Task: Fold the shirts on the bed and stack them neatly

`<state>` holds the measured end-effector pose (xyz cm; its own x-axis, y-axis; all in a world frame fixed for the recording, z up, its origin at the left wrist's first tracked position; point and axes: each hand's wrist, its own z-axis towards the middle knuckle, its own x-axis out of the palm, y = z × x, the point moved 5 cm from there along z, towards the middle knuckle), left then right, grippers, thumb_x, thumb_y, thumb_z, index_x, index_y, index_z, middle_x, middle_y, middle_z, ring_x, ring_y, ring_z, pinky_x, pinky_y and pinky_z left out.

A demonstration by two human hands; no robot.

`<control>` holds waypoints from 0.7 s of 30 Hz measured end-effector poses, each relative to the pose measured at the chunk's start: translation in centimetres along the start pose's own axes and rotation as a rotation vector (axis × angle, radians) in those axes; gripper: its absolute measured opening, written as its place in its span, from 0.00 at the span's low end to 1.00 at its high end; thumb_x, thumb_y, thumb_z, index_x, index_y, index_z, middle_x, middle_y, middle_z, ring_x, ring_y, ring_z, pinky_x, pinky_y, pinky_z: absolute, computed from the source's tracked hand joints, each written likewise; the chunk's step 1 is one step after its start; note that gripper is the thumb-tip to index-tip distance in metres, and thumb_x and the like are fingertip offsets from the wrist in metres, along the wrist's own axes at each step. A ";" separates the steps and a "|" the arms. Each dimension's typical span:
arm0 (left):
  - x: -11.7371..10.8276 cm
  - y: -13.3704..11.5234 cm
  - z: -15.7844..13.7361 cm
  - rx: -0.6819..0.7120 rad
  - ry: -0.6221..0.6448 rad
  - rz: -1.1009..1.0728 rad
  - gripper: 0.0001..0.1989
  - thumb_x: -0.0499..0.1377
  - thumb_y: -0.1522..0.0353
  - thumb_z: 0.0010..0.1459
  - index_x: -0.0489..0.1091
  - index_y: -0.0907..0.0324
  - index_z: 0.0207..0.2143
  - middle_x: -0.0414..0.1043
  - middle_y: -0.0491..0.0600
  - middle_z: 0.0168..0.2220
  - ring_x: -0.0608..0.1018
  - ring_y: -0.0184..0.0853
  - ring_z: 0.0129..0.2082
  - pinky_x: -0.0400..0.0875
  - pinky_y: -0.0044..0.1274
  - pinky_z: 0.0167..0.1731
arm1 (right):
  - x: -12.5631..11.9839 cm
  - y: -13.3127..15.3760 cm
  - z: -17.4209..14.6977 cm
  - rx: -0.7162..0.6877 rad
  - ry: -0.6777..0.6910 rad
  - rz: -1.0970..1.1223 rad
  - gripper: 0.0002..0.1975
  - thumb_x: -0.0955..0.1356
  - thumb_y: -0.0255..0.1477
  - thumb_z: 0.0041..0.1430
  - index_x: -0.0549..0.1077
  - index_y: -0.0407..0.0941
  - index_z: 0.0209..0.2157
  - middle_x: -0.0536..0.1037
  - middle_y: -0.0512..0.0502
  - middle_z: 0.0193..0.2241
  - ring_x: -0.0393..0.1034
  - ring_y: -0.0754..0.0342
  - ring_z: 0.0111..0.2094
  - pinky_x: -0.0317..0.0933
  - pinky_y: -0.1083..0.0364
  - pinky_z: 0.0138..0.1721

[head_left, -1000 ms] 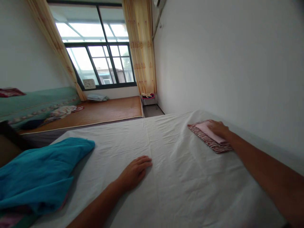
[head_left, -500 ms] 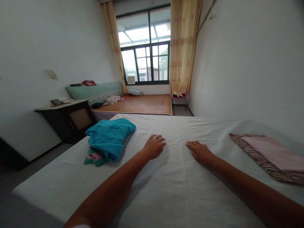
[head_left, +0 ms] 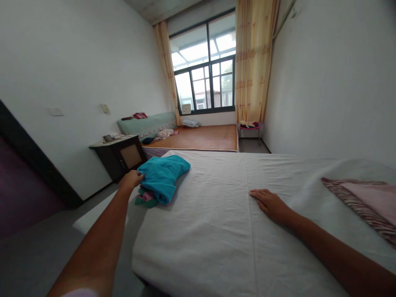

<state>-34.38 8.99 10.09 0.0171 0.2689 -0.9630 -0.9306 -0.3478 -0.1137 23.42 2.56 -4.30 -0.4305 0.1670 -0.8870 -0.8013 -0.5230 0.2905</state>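
Note:
A bunched turquoise cloth (head_left: 163, 176) lies near the left edge of the white sheet (head_left: 198, 247), with a green and pink piece of fabric (head_left: 146, 199) showing beneath it. At the cloth's left side, my left hand (head_left: 131, 179) is closed with its fingertips at the cloth's edge; part of the grip is hidden. My right hand (head_left: 271, 205) rests flat on the sheet, palm down and fingers stretched out, holding nothing. Farther right is a folded pink cloth (head_left: 371, 200) with a brown striped fabric (head_left: 355, 206) around its border.
Beyond the sheet stands a bed with a brown mat (head_left: 204, 138). A dark cabinet (head_left: 123, 154) is at left, and a small stool (head_left: 249, 128) with items on it is at the far right. White walls flank both sides; a window (head_left: 206, 66) is ahead.
My left hand has moved left from the middle of the sheet to the turquoise cloth and closed there. My right hand stays on the sheet. The view has turned left.

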 end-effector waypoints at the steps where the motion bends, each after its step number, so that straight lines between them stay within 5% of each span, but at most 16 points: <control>1: -0.5 -0.8 -0.1 0.001 -0.030 0.004 0.16 0.52 0.59 0.56 0.73 0.60 0.33 0.77 0.57 0.35 0.78 0.46 0.37 0.67 0.27 0.32 | 0.0 0.1 0.0 -0.005 -0.003 0.018 0.20 0.60 0.28 0.59 0.72 0.47 0.52 0.74 0.44 0.52 0.65 0.47 0.54 0.59 0.45 0.55; 4: -3.9 -6.9 -0.8 0.127 -0.246 -0.035 0.18 0.46 0.59 0.61 0.71 0.59 0.38 0.76 0.57 0.40 0.77 0.44 0.40 0.67 0.27 0.36 | -0.4 0.1 0.2 0.022 -0.044 0.133 0.18 0.60 0.29 0.58 0.75 0.47 0.47 0.76 0.43 0.48 0.67 0.47 0.51 0.59 0.46 0.55; 8: -7.0 -21.1 -5.6 0.519 -0.358 -0.189 0.19 0.43 0.60 0.64 0.70 0.59 0.38 0.76 0.54 0.37 0.77 0.39 0.38 0.66 0.25 0.37 | -2.1 -0.3 0.4 0.246 -0.144 0.420 0.17 0.61 0.37 0.59 0.76 0.45 0.43 0.78 0.41 0.43 0.73 0.45 0.44 0.65 0.46 0.48; 10: -6.0 -27.8 -10.1 0.687 -0.292 -0.239 0.18 0.43 0.60 0.65 0.70 0.59 0.39 0.77 0.54 0.35 0.78 0.39 0.36 0.67 0.26 0.37 | -2.9 -0.2 0.3 0.349 -0.144 0.642 0.20 0.61 0.43 0.60 0.74 0.46 0.44 0.77 0.40 0.45 0.74 0.46 0.40 0.68 0.47 0.41; 13: -1.4 -34.6 -18.2 0.983 -0.061 -0.307 0.17 0.44 0.64 0.66 0.70 0.58 0.46 0.78 0.52 0.37 0.78 0.37 0.37 0.69 0.26 0.37 | -3.5 0.4 -0.1 0.455 -0.075 1.005 0.24 0.59 0.48 0.60 0.69 0.48 0.49 0.74 0.40 0.50 0.74 0.47 0.40 0.70 0.48 0.35; 15: 1.9 -36.7 -23.0 1.295 0.082 -0.349 0.17 0.48 0.66 0.64 0.67 0.56 0.52 0.75 0.50 0.48 0.76 0.37 0.46 0.69 0.25 0.42 | -3.2 0.8 -0.4 0.487 0.006 1.167 0.25 0.61 0.49 0.59 0.66 0.49 0.52 0.74 0.41 0.49 0.74 0.48 0.40 0.70 0.49 0.36; 17: 4.0 -36.8 -24.6 1.418 0.102 -0.336 0.16 0.49 0.67 0.64 0.70 0.53 0.50 0.73 0.48 0.52 0.74 0.36 0.50 0.69 0.25 0.46 | -2.5 0.8 -0.7 0.522 0.027 1.193 0.25 0.66 0.46 0.56 0.65 0.49 0.51 0.77 0.44 0.41 0.75 0.49 0.38 0.71 0.52 0.33; 21: 5.1 -33.7 -18.1 1.160 -0.043 -0.215 0.16 0.49 0.70 0.62 0.71 0.54 0.49 0.71 0.51 0.53 0.69 0.39 0.55 0.63 0.34 0.54 | -1.0 -0.3 -1.1 0.605 -0.083 1.059 0.22 0.71 0.41 0.50 0.67 0.45 0.43 0.76 0.49 0.26 0.72 0.53 0.25 0.66 0.57 0.21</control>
<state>3.66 5.81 4.58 0.2226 0.2604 -0.9395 -0.6858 0.7268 0.0390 24.57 1.64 -3.86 -0.9950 -0.0408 -0.0910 -0.0925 0.0366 0.9950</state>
